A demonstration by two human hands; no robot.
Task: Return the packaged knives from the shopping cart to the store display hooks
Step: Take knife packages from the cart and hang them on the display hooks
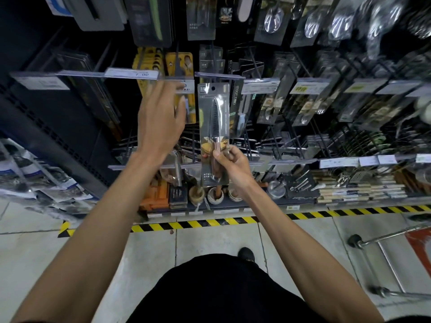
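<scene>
A packaged knife in a grey card with a clear blister stands upright in front of the display, its hang hole near the top. My right hand grips its lower part, around the wooden handle. My left hand is raised to the left of the package with fingers spread, reaching toward the price strip and a yellow package on the hooks. Whether its fingertips touch anything I cannot tell. Dark hook rods stick out of the rack behind the package.
Rows of packaged knives and spoons hang on hooks across the rack. Price label rails cross at two heights. The bottom shelf holds small jars. Yellow-black floor tape edges the rack. The shopping cart frame stands at lower right.
</scene>
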